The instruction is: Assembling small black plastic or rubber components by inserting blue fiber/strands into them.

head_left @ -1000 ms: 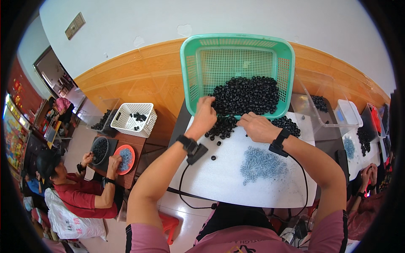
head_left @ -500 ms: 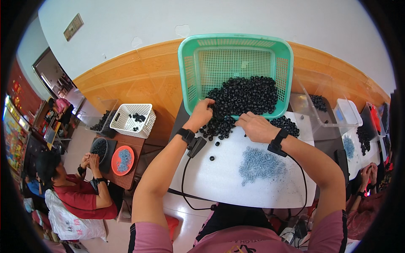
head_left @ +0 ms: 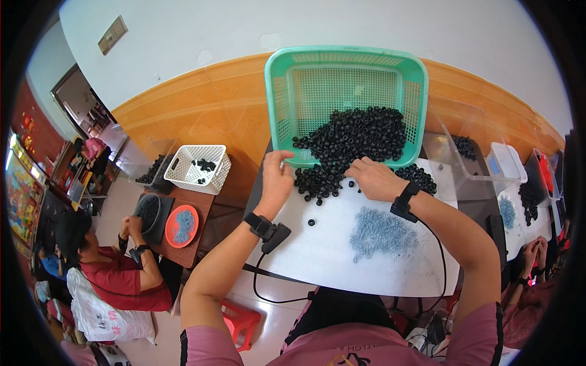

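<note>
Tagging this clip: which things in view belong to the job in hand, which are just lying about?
Job in hand, apparently:
- black pieces at both hands
- green basket
- white sheet
- pale blue bits, likely; untouched

Apart from it, apparently:
- white basket
- orange plate, co-worker's table
- red stool

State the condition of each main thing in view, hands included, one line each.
White sheet, partly covered.
Green basket, open-topped, partly filled.
Black pieces, heaped in the basket and on the sheet.
Lone black piece, apart from the heap.
Pale blue pieces, spread loosely.
Left hand, half open, nothing visibly held.
Right hand, fingers bent at the black pieces; grip hidden.
White basket, open, few black pieces inside.
</note>
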Demonstrator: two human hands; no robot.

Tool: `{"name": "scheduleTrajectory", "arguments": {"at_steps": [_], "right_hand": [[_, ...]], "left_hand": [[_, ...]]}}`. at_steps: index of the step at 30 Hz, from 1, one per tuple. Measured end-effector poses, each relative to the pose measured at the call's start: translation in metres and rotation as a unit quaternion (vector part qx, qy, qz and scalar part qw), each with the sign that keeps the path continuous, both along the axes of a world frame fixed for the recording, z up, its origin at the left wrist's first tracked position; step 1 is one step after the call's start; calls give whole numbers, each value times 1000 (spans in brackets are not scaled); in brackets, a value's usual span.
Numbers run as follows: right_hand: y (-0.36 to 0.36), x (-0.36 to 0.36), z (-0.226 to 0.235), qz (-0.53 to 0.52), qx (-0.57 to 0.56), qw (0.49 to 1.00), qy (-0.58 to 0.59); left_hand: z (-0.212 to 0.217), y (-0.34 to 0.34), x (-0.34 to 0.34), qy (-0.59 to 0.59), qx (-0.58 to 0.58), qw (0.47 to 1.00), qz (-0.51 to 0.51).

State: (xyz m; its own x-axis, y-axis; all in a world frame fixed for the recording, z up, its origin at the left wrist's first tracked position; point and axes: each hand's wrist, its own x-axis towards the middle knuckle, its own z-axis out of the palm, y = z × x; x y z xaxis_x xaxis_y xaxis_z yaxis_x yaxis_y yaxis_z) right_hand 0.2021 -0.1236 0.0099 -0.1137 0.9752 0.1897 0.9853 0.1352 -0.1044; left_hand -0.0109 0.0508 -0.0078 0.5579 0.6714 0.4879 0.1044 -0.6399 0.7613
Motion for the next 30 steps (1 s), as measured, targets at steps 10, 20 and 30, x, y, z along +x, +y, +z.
{"name": "scheduleTrajectory", "arguments": {"at_steps": [10, 20, 30], "right_hand": [[-2, -2, -3, -12, -1, 1000, 0], [-9, -12, -1, 36, 37, 999, 16], [-57, -31, 56, 62, 58, 995, 52]], "left_hand": [[-47, -13, -1, 87, -56, 995, 15], [-32, -60, 10, 101, -25, 991, -90], [-21, -45, -14, 29, -109, 992, -55]]}}
